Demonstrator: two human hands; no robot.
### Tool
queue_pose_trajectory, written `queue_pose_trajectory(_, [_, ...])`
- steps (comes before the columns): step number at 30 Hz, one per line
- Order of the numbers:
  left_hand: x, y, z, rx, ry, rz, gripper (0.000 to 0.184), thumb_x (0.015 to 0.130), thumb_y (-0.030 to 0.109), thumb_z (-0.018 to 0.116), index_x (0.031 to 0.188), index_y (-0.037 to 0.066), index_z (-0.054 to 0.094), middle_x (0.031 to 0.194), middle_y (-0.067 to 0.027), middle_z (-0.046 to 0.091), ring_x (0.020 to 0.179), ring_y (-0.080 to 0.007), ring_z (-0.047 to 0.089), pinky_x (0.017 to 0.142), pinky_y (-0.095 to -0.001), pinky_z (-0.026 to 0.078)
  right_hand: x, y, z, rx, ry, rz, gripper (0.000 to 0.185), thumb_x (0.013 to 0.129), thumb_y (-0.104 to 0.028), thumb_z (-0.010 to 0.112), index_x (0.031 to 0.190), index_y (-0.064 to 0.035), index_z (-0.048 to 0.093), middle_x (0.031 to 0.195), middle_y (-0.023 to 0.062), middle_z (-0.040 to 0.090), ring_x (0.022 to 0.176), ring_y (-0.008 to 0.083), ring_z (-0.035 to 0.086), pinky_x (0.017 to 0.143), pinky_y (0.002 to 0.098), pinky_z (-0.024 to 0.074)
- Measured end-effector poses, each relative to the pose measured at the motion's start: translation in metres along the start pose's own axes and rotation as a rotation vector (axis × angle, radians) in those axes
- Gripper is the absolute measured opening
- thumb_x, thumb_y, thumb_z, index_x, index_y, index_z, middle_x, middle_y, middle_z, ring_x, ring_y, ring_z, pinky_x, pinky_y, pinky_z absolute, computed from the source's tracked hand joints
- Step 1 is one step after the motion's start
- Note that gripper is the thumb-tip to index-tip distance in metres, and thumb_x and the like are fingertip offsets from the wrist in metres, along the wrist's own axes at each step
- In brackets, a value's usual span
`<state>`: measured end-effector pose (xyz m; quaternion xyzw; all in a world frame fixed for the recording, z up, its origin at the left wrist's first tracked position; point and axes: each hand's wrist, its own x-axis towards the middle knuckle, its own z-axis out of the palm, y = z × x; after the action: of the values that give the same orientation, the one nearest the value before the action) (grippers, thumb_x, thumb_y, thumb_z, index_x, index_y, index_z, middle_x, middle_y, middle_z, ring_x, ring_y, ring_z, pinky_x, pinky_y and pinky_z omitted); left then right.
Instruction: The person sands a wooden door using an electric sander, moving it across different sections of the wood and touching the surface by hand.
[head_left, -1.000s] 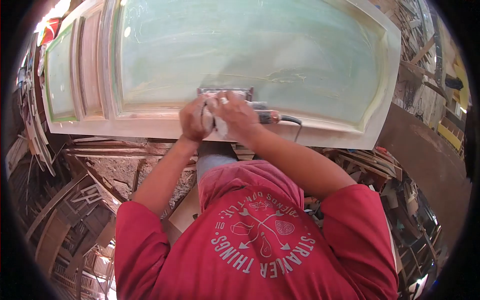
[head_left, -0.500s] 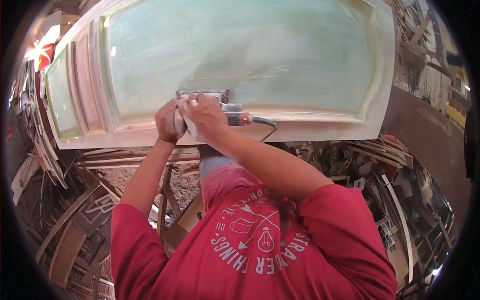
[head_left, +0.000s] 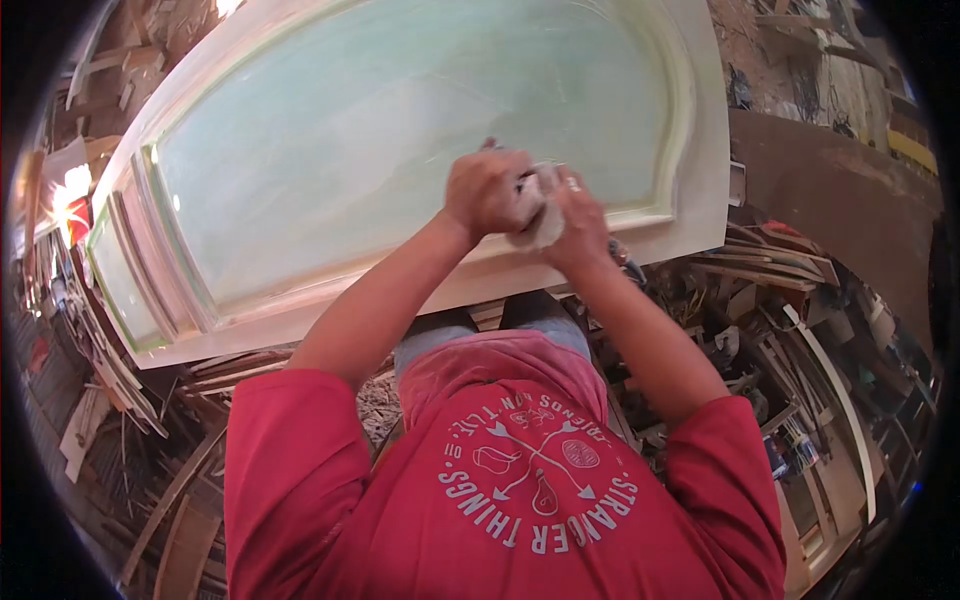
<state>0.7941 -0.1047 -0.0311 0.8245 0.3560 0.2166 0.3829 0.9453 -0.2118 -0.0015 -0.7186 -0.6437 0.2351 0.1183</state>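
Note:
Both of my hands are closed on a dusty power sander over the lower right part of a large panelled door. My left hand grips its left side in a fist. My right hand, with a ring on one finger, wraps its right side. Between my hands a whitish, dust-covered part of the sander shows. Its dark rear end and cord stick out by my right wrist. My hands hide most of the tool and its sanding face. The door has a pale frame and a dusty, greenish centre panel.
Raised mouldings cross the door's left end. Wood strips and scraps lie heaped to the right and below. More offcuts are piled at lower left. A brown board stands at right.
My hands and the sander have moved right along the door, and the forearms have swung over. The view has turned, so the door now appears tilted up to the right.

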Motion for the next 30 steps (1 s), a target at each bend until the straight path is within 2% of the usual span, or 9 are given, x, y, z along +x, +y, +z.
queue_pose_trajectory(4, [0.076, 0.040, 0.055, 0.010, -0.075, 0.028, 0.026, 0.091, 0.033, 0.066, 0.087, 0.007, 0.067, 0.080, -0.0184, 0.069, 0.079, -0.0432, 0.068, 0.076, -0.0533, 0.056, 0.005, 0.059, -0.052, -0.032, 0.049, 0.205, 0.074, 0.073, -0.044, 0.091, 0.130, -0.0061, 0.064, 0.123, 0.0213, 0.069, 0.115, 0.0407, 0.069, 0.097, 0.0496, 0.0590])
queue_pose_trajectory(7, [0.093, 0.045, 0.089, -0.120, 0.244, -0.066, 0.042, 0.098, 0.038, 0.065, 0.125, 0.006, 0.068, 0.119, -0.0212, 0.073, 0.116, -0.0420, 0.068, 0.105, -0.0535, 0.051, 0.039, 0.071, -0.097, -0.049, 0.091, 0.459, 0.066, 0.077, -0.050, 0.088, 0.122, -0.0071, 0.066, 0.116, 0.0226, 0.074, 0.109, 0.0420, 0.073, 0.096, 0.0496, 0.0592])
queue_pose_trajectory(10, [0.042, 0.003, 0.105, 0.256, 0.186, -0.111, 0.074, 0.103, 0.043, 0.064, 0.163, 0.006, 0.042, 0.167, -0.0204, 0.046, 0.158, -0.0403, 0.038, 0.131, -0.0562, 0.025, 0.074, 0.095, -0.110, -0.090, 0.190, 0.607, 0.073, 0.079, -0.056, 0.083, 0.127, -0.0038, 0.067, 0.118, 0.0264, 0.076, 0.114, 0.0428, 0.074, 0.099, 0.0506, 0.0585])
queue_pose_trajectory(12, [-0.015, -0.044, 0.101, 0.318, 0.058, -0.192, 0.088, 0.102, 0.046, 0.065, 0.172, 0.009, 0.027, 0.182, -0.0160, 0.019, 0.169, -0.0374, 0.012, 0.136, -0.0585, 0.006, 0.103, 0.103, -0.123, -0.113, 0.222, 0.664, 0.078, 0.079, -0.055, 0.082, 0.133, -0.0015, 0.066, 0.122, 0.0274, 0.076, 0.117, 0.0423, 0.074, 0.101, 0.0500, 0.0581])
queue_pose_trajectory(14, [-0.057, -0.064, 0.065, 0.524, -0.014, -0.212, 0.093, 0.101, 0.051, 0.066, 0.174, 0.009, 0.025, 0.182, -0.0154, 0.019, 0.169, -0.0367, 0.014, 0.136, -0.0570, 0.008, 0.128, 0.104, -0.131, -0.097, 0.225, 0.690, 0.088, 0.075, -0.054, 0.083, 0.140, 0.0009, 0.063, 0.126, 0.0273, 0.075, 0.119, 0.0415, 0.074, 0.104, 0.0485, 0.0578])
queue_pose_trajectory(20, [-0.138, -0.132, -0.019, 0.613, 0.305, -0.491, 0.096, 0.098, 0.054, 0.068, 0.174, 0.011, 0.027, 0.180, -0.0199, 0.022, 0.167, -0.0398, 0.017, 0.135, -0.0584, 0.012, 0.181, 0.055, -0.105, -0.068, 0.147, 0.619, 0.099, 0.070, -0.056, 0.088, 0.147, -0.0017, 0.059, 0.132, 0.0250, 0.074, 0.121, 0.0409, 0.073, 0.105, 0.0479, 0.0573])
queue_pose_trajectory(21, [-0.145, -0.140, -0.031, 0.622, 0.335, -0.513, 0.096, 0.098, 0.054, 0.068, 0.173, 0.011, 0.028, 0.180, -0.0204, 0.023, 0.167, -0.0403, 0.018, 0.134, -0.0588, 0.013, 0.179, 0.033, -0.098, -0.115, 0.166, 0.520, 0.086, 0.078, -0.058, 0.081, 0.139, 0.0002, 0.062, 0.127, 0.0273, 0.074, 0.119, 0.0425, 0.073, 0.103, 0.0482, 0.0587])
queue_pose_trajectory(27, [-0.185, -0.196, -0.100, 0.673, 0.429, -0.606, 0.098, 0.098, 0.055, 0.068, 0.174, 0.010, 0.025, 0.179, -0.0210, 0.025, 0.166, -0.0417, 0.021, 0.133, -0.0601, 0.017, 0.203, -0.076, -0.047, -0.080, 0.064, 0.431, 0.081, 0.077, -0.056, 0.082, 0.132, 0.0002, 0.064, 0.128, 0.0276, 0.073, 0.121, 0.0427, 0.072, 0.106, 0.0485, 0.0570])
queue_pose_trajectory(30, [-0.228, -0.243, -0.149, 0.697, 0.484, -0.671, 0.100, 0.098, 0.057, 0.069, 0.174, 0.010, 0.024, 0.179, -0.0216, 0.025, 0.166, -0.0420, 0.021, 0.133, -0.0598, 0.017, 0.229, -0.106, -0.041, -0.107, 0.073, 0.542, 0.081, 0.075, -0.055, 0.083, 0.132, 0.0004, 0.065, 0.132, 0.0293, 0.071, 0.125, 0.0425, 0.070, 0.108, 0.0474, 0.0557])
